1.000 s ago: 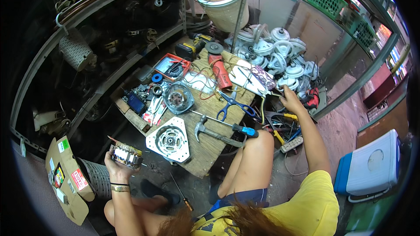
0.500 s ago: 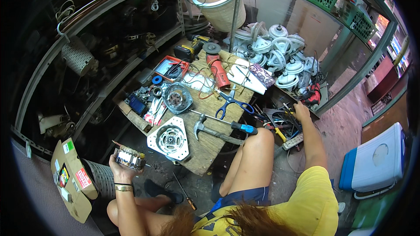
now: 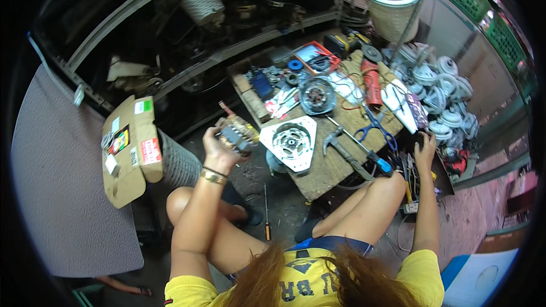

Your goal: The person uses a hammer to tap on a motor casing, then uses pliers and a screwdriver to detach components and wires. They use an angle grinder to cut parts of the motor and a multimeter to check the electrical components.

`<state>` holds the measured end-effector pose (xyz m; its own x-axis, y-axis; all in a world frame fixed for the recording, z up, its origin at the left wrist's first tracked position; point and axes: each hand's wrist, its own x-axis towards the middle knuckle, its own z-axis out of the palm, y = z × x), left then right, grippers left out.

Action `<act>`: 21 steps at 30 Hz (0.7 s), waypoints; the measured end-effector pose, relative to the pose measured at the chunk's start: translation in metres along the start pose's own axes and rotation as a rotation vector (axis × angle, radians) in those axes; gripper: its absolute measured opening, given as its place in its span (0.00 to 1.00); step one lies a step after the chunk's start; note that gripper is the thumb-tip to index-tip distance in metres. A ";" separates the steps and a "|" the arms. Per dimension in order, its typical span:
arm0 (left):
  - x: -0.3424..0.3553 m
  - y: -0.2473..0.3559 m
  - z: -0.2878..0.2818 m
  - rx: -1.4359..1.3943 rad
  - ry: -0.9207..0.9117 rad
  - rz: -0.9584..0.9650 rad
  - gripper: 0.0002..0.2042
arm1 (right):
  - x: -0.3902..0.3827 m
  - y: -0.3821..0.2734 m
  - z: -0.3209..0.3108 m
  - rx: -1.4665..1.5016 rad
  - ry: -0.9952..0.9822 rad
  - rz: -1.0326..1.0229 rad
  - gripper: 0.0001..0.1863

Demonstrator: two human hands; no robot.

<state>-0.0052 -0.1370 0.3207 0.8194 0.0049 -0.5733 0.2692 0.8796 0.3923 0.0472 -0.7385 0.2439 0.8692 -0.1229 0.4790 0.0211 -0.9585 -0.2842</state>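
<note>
Holding the motor core (image 3: pixel 234 138) in my left hand (image 3: pixel 216 149), I should spare its windings (image 3: pixel 248 130); from here I can't tell if my right hand (image 3: pixel 425 152) grips the tools (image 3: pixel 408 190).

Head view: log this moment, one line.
left hand: holds motor coil | right hand: open, near tools | table: hammer, scissors

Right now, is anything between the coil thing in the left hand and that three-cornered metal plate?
No, nothing visible stands between the coil part in the left hand and the metal plate to its right.
</note>
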 end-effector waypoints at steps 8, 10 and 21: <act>-0.016 -0.019 0.027 -0.056 -0.240 0.110 0.29 | -0.021 -0.252 -0.017 0.593 -0.013 -0.263 0.16; -0.016 -0.021 0.029 -0.040 -0.320 0.122 0.31 | -0.035 -0.299 -0.017 0.762 -0.097 -0.258 0.18; -0.023 -0.016 0.019 0.046 -0.454 0.177 0.29 | -0.073 -0.346 0.015 0.757 -0.144 -0.274 0.22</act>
<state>-0.0191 -0.1601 0.3414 0.9898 -0.0640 -0.1273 0.1191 0.8620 0.4928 -0.0156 -0.3944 0.2946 0.8387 0.1740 0.5161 0.5250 -0.5103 -0.6811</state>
